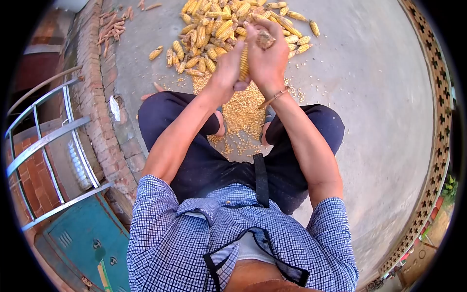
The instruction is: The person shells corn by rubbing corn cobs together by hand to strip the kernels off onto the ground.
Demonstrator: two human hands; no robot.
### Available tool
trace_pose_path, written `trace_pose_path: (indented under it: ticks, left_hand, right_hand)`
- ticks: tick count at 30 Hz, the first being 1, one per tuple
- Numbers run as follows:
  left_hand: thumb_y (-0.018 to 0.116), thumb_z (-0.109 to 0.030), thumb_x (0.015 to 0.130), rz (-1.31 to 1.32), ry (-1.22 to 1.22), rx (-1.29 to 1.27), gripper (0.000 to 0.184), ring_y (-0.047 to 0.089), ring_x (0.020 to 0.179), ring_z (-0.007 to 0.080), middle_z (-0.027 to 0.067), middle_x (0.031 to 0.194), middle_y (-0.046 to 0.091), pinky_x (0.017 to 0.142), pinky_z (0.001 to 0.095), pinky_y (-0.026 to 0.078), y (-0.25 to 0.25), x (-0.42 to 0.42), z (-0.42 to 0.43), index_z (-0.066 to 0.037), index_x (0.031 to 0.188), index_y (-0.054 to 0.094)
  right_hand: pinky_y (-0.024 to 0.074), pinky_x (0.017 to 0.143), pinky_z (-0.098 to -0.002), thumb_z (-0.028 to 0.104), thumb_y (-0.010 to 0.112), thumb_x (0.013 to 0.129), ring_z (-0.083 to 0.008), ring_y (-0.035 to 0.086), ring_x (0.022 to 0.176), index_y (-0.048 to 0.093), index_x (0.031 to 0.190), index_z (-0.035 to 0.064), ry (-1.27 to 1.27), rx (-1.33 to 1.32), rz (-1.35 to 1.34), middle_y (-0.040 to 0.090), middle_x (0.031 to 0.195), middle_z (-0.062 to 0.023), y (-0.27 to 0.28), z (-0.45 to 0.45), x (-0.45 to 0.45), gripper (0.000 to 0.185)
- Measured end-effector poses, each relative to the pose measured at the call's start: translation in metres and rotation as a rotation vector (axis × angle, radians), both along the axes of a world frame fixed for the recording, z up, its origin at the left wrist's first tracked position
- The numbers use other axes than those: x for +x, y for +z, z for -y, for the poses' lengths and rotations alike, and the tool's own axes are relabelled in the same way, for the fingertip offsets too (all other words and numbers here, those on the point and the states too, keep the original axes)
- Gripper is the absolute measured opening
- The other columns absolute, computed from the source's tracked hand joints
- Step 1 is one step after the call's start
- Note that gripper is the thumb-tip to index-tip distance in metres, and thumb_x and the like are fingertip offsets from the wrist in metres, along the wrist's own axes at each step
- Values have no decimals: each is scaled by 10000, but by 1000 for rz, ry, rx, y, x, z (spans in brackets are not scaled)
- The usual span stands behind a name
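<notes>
Between my two hands a yellow corn cob (243, 63) stands nearly lengthwise above the loose kernels. My left hand (226, 69) is closed around its left side. My right hand (270, 57) wraps it from the right, and a brownish, rough cob end (265, 40) shows among its fingers. Whether that end belongs to the same cob or to a second one, I cannot tell. Directly below, loose kernels (243, 112) lie heaped on the ground between my feet. A pile of yellow cobs (214, 29) lies just beyond my hands.
Reddish stripped cobs (113, 28) lie at the upper left, near a brick edging (97, 92). A metal railing (44, 141) and a teal panel (82, 238) are at left. A perforated wall (435, 121) curves along the right of the concrete floor (384, 121).
</notes>
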State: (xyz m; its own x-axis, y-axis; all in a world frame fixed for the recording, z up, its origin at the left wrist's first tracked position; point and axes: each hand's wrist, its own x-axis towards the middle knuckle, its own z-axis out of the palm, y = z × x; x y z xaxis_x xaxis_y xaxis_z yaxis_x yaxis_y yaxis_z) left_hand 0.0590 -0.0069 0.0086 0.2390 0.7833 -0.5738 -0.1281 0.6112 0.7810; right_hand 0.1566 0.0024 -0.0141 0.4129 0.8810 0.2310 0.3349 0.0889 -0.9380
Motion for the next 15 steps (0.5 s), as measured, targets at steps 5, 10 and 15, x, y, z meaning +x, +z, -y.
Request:
trace_pose_path:
  ticks: [5, 10, 15]
  left_hand:
    - [334, -457, 1051, 131, -160, 279, 451, 362, 432, 84, 38, 638, 470, 370, 215, 265, -36, -14, -4, -49, 1167, 486]
    - [336, -502, 1045, 400, -102, 117, 507, 359, 453, 77, 46, 658, 472, 384, 207, 282, -7, -20, -10, -78, 1298, 452]
    - [323, -535, 1036, 80, -34, 322, 533, 458, 498, 65, 17, 652, 516, 393, 195, 291, -6, -11, -6, -58, 1010, 560]
  right_hand:
    - [516, 670, -324, 293, 709, 897, -194, 663, 722, 661, 1021, 21, 66, 189, -200, 701, 818, -109, -8, -12, 4, 303]
    - [537, 735, -283, 312, 717, 891, -162, 629, 799, 512, 1332, -15, 369, -138, -635, 666, 1016, -150, 13, -12, 26, 587]
    - [510, 912, -382, 301, 730, 862, -289, 626, 1077, 403, 1408, -35, 296, -4, -274, 608, 1203, -242, 8, 2, 5, 719]
